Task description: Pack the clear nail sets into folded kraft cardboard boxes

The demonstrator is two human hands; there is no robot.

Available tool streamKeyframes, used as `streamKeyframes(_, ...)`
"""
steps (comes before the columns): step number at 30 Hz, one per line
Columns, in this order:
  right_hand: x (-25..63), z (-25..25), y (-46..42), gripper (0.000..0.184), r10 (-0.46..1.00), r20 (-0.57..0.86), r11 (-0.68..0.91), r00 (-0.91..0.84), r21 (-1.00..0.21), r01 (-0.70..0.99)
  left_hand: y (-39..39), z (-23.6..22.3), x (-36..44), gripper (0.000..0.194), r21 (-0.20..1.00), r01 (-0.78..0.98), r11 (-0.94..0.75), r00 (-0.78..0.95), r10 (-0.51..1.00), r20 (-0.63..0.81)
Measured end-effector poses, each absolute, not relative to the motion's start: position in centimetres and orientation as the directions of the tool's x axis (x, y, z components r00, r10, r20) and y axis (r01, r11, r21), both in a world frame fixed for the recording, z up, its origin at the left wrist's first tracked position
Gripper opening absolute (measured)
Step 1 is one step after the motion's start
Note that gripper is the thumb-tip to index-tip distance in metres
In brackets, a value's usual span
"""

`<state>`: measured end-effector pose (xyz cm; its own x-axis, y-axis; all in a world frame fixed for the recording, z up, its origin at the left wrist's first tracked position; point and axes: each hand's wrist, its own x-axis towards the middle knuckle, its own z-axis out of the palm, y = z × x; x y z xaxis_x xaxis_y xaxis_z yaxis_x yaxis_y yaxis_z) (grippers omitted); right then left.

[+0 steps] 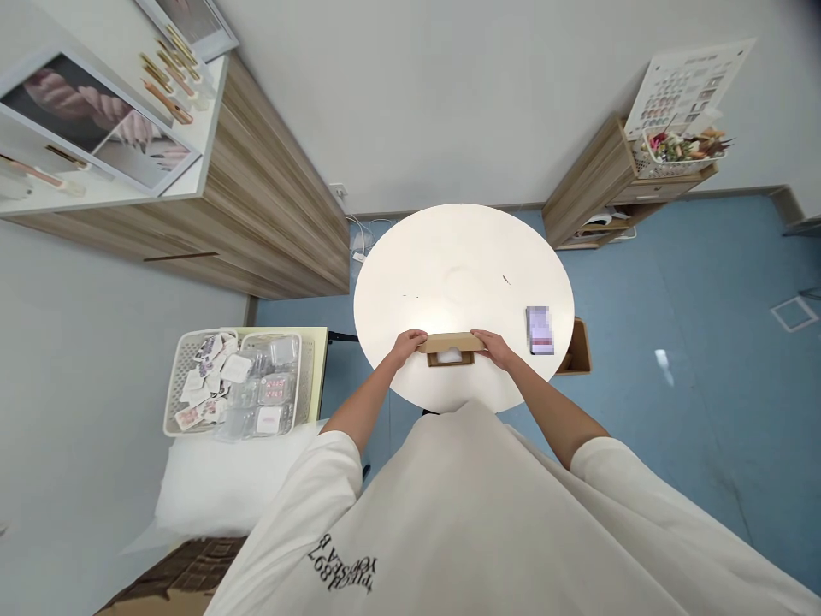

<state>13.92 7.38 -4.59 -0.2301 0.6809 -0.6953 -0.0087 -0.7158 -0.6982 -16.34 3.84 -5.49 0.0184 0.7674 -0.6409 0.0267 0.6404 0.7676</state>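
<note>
A small brown cardboard box (pixel 451 344) sits near the close edge of the round white table (pixel 449 265). Its lid flap is partly raised, and something white (pixel 450 354) shows inside. My left hand (pixel 409 344) grips the box's left end, fingers closed on the lid edge. At the other end, my right hand (pixel 491 346) holds the right edge of the lid in the same way. A phone (pixel 540 331) with a lit, blurred screen lies on the table to the right of my right hand.
White baskets (pixel 172 385) with cards and clear plastic packs stand on a side table at left. A wood-grain cabinet (pixel 269 188) is at upper left, a smaller one (pixel 590 188) at upper right. A cardboard box (pixel 581 346) stands on the floor beyond the table's right edge.
</note>
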Motion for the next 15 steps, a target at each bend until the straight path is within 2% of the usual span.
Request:
streamKeyframes(10,13.8,-3.8,7.1,0.037,0.674,-0.708,-0.706,-0.209,-0.701,0.101,3.0,-5.2,-15.8,0.043,0.774,0.015,0.633,0.002,0.774,-0.633)
streamKeyframes(15,13.9,-4.3,6.6,0.042,0.679,-0.709,-0.707,-0.189,-0.701,0.094,1.9,-5.2,-15.4,0.045,0.750,0.087,0.655,-0.047,0.755,-0.654)
